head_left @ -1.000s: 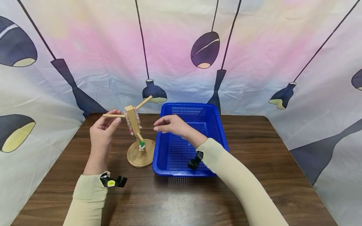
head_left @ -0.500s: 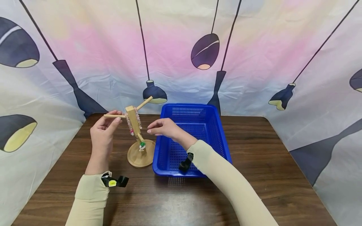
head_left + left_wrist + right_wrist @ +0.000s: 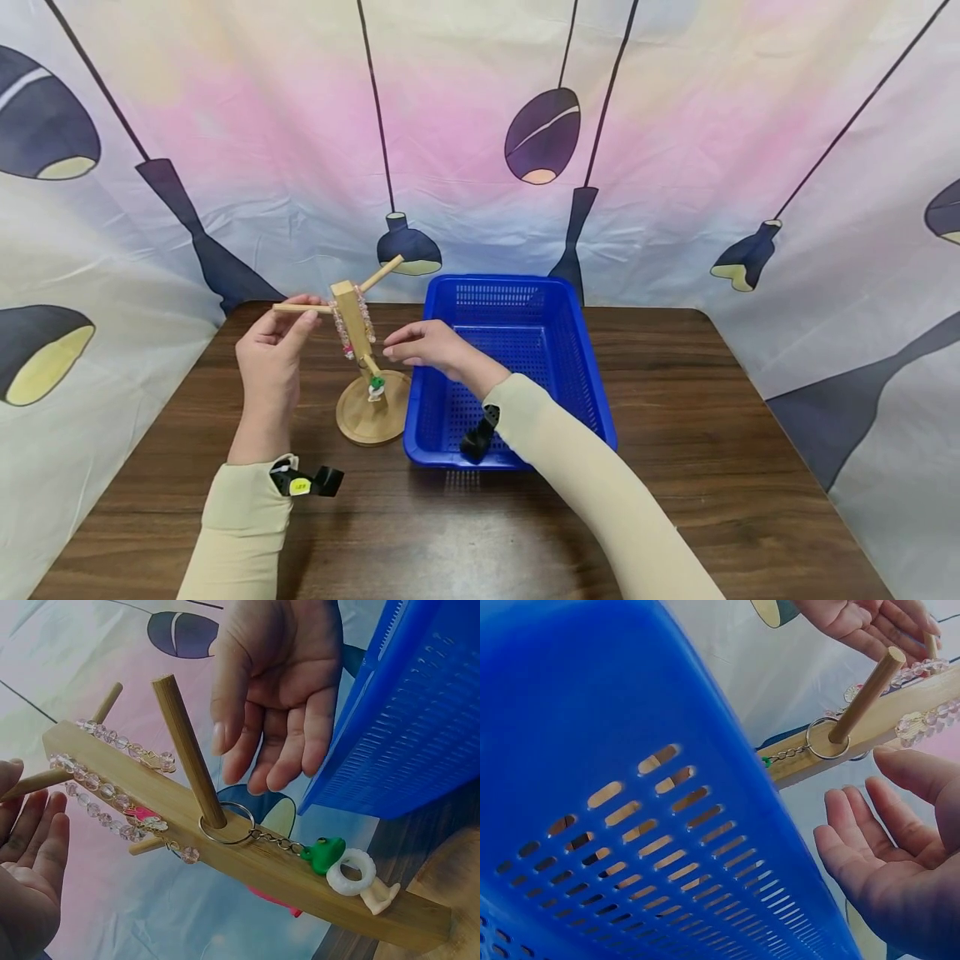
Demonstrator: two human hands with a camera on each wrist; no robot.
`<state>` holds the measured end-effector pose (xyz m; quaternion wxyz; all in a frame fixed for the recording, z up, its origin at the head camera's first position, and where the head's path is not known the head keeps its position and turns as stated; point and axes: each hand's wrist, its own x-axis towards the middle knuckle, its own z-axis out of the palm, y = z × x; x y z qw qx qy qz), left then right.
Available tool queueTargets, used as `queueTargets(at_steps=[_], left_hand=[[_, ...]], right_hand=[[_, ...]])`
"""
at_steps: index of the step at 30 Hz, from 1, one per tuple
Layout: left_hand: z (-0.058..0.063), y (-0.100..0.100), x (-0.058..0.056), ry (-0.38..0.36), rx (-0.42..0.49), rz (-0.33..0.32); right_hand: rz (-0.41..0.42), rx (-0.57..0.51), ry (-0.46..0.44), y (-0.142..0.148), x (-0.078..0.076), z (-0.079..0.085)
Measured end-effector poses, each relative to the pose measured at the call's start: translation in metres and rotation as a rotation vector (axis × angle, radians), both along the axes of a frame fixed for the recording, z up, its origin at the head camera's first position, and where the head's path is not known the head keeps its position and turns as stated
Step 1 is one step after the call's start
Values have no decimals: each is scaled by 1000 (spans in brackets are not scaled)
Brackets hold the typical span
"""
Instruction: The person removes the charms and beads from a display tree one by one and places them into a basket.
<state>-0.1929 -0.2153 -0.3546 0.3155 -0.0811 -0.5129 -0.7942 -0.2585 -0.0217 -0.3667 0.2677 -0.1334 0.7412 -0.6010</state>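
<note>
A wooden peg stand point(image 3: 354, 325) rises from a round base. My left hand point(image 3: 272, 354) pinches its left peg point(image 3: 36, 782) between thumb and fingers. Pink clear-bead bracelets point(image 3: 91, 781) hang from the upper pegs, close to the post. On a lower peg point(image 3: 184, 742) hangs a keychain point(image 3: 326, 856) by its metal ring, with a green frog-like head and a white ring on it. To the right of the post, my right hand point(image 3: 435, 346) hovers with relaxed, slightly bent fingers, apart from the stand and holding nothing. Something pink-red point(image 3: 276, 901) shows partly behind the post.
A blue perforated plastic basket point(image 3: 415, 457) stands right beside the stand's base, under my right forearm. Both are on a dark wood-grain table point(image 3: 675, 400). A cloth backdrop point(image 3: 465, 67) with printed lamps hangs close behind the table's far edge.
My right hand has moved left and slightly down, from over the basket's left edge toward the post. The left hand stays at the left peg, and the stand has not moved.
</note>
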Motion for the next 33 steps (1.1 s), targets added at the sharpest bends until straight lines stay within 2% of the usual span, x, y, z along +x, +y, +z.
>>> queueTargets(at_steps=[7,15,24,33], left_hand=[[0,2,0,-2,25,2],[1,3,-1,-19,78,2],[2,3,-1,-64,73,39],[4,5,-1,-90,72,56]], right_hand=[[18,-16,-25,-3,-2,-2],[-7,-24,-55,-10,-2,-3],[-17,-53,-104,-17,-4,-6],[-32,-52,-109,-23,-2,-6]])
